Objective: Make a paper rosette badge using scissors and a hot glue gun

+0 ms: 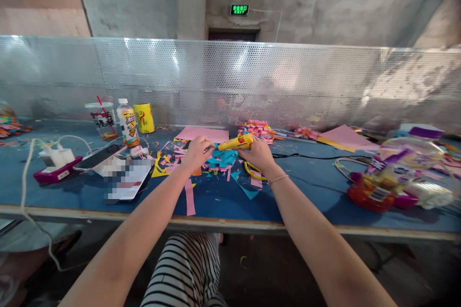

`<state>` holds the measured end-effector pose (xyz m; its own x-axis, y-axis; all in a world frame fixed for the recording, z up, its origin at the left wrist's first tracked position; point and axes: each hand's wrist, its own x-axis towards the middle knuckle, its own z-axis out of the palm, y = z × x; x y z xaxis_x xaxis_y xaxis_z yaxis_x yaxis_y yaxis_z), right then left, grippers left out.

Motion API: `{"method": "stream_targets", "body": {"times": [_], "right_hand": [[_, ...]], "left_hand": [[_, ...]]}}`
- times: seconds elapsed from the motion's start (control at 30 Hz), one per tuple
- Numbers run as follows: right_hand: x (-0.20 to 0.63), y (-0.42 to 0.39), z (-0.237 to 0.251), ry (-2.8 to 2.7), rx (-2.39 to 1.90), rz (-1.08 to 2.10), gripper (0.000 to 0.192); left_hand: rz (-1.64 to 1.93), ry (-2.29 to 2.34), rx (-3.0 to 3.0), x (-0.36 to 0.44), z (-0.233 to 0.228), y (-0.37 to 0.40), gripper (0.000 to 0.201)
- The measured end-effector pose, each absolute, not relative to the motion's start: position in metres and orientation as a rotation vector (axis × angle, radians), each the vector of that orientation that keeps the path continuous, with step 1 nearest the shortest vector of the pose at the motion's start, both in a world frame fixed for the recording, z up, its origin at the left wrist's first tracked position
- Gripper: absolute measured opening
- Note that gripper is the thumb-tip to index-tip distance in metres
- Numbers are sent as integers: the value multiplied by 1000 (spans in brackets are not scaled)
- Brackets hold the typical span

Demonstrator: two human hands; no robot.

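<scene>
My right hand is closed around a yellow glue gun, its narrow end pointing left. At that tip is a small blue bit; whether it is the nozzle or paper I cannot tell. Close by on the left, my left hand has thumb and fingers pinched together, and what lies between them is too small to make out. Beneath the tip sits a bunch of blue paper strips. A yellow loop lies under my right hand. Pink strips and yellow paper scraps are scattered around.
At left stand a plastic cup, a drink bottle, a yellow can, a phone and a purple power strip. Bottles with red liquid are at right. A perforated metal screen edges the table's back.
</scene>
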<state>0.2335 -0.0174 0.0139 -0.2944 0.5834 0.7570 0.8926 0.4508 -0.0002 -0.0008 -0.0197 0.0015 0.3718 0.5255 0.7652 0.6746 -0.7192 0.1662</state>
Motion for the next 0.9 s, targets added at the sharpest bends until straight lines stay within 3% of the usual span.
{"method": "stream_targets", "body": {"times": [0.9], "right_hand": [[236,-11,11,-1954,-1177,-565,33]], "left_hand": [[-1212,-1077,-2397,-2,-3,-14,14]]}}
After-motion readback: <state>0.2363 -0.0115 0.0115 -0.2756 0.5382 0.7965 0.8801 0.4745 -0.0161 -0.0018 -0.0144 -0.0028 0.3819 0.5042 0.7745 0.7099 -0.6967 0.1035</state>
